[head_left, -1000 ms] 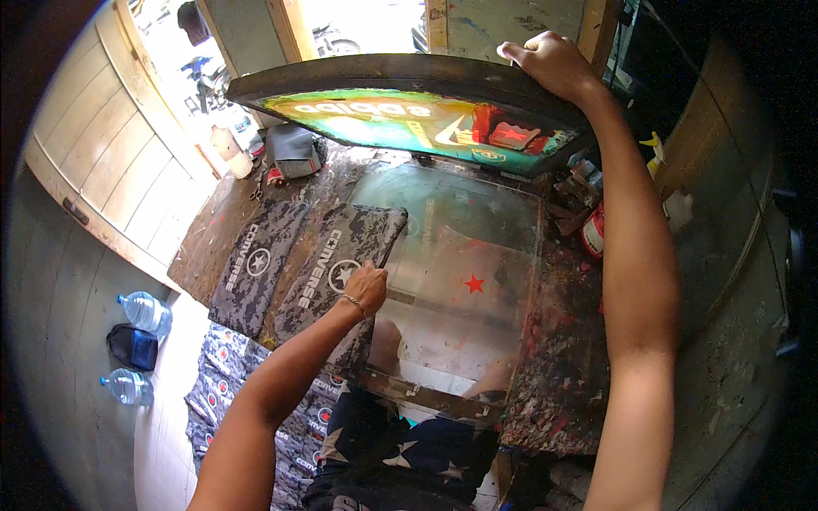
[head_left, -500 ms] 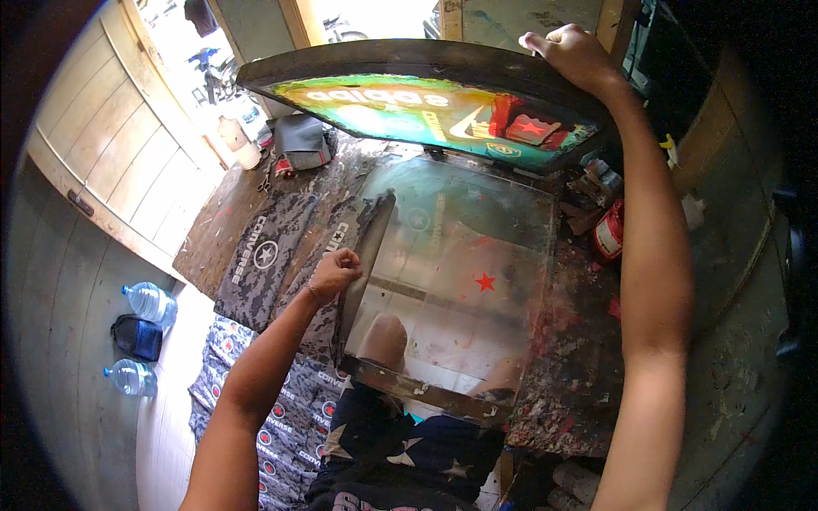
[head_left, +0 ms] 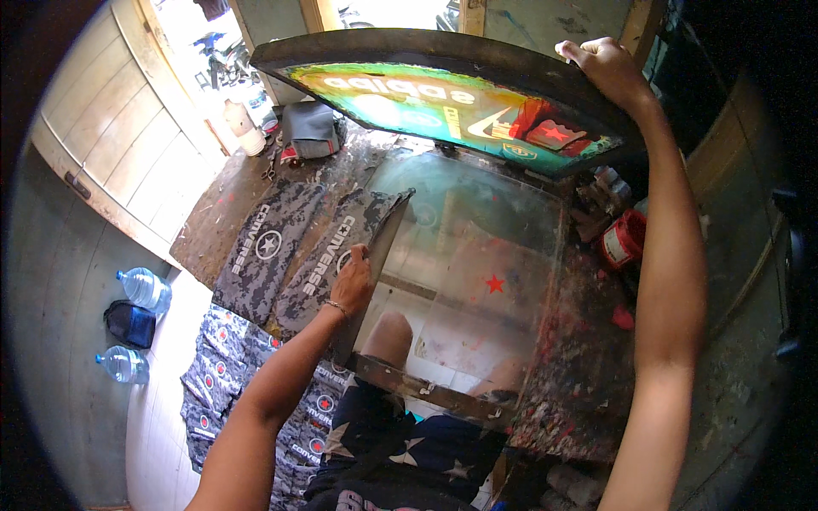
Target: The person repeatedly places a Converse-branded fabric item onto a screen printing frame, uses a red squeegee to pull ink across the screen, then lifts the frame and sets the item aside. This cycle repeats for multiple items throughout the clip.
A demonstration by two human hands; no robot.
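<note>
My right hand (head_left: 601, 68) grips the far right corner of a dark-framed printing screen (head_left: 443, 102) and holds it tilted up, its green and yellow underside facing me. Below it lies a glass plate (head_left: 486, 255) with a small red star (head_left: 495, 284) on it. At the plate's left edge, my left hand (head_left: 354, 281) is closed on a grey camouflage fabric piece (head_left: 328, 243) and lifts its right edge up. A second grey camouflage piece (head_left: 260, 255) lies flat to its left on the brown table.
A red can (head_left: 624, 240) and paint-spattered clutter sit right of the glass. A white jug (head_left: 243, 128) and grey bundle (head_left: 308, 128) stand at the table's back. On the floor at left are two water bottles (head_left: 143, 288), a dark bag (head_left: 129, 322) and stacked printed pieces (head_left: 213, 383).
My left hand has closed on the camouflage piece and raised its right edge off the glass. My right hand has lifted the screen slightly higher.
</note>
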